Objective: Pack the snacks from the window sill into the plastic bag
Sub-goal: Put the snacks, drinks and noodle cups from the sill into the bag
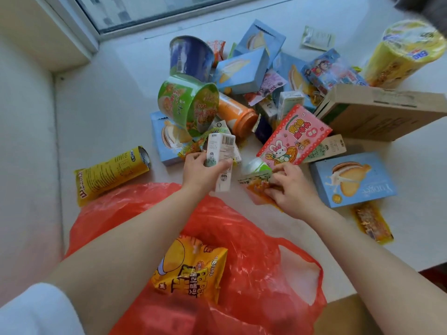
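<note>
The red plastic bag (242, 250) lies crumpled and open on the sill beneath both forearms, with a yellow snack packet (191, 269) inside it. A small white carton (221, 163) with a barcode stands nearly upright, wrapped by the left hand's fingers (223, 165). An orange sachet (260, 189) lies flat under the right hand's fingertips (273, 187). Just beyond those fingertips a pink rabbit-printed box (294, 136) leans tilted; past it lie blue pastry boxes (242, 68), a green noodle cup (186, 102) and an orange bottle (238, 113) in a heap.
</note>
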Available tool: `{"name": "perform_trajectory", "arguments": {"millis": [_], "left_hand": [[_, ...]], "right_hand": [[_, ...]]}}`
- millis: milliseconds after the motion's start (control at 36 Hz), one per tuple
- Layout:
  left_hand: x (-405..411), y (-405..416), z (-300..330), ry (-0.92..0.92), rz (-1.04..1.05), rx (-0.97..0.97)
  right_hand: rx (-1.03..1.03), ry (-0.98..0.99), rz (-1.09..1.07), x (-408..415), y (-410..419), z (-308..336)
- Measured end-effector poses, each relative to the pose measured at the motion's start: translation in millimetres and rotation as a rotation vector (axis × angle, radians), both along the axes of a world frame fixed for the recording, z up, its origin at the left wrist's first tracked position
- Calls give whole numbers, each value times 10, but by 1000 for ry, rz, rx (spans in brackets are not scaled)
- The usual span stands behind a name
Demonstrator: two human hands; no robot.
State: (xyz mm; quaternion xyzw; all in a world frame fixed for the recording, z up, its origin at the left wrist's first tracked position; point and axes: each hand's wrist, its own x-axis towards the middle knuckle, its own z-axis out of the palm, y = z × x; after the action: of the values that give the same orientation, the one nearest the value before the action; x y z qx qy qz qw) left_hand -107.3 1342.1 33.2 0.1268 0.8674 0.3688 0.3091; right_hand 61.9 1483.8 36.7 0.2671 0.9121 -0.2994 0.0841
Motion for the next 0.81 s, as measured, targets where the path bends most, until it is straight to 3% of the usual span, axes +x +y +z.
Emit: {"name": "perform_trajectory", "arguments": {"millis": [361, 528, 806], "left_hand": [[-241, 219, -430, -211, 227, 16], [-172, 357, -209, -335, 217, 169], [-170, 380, -267, -373, 225, 223]], "right_hand": [[-35, -181, -36, -401, -71, -238], [-41, -201, 9, -437, -211, -397], [-63, -212, -54, -482, -301, -409]]}}
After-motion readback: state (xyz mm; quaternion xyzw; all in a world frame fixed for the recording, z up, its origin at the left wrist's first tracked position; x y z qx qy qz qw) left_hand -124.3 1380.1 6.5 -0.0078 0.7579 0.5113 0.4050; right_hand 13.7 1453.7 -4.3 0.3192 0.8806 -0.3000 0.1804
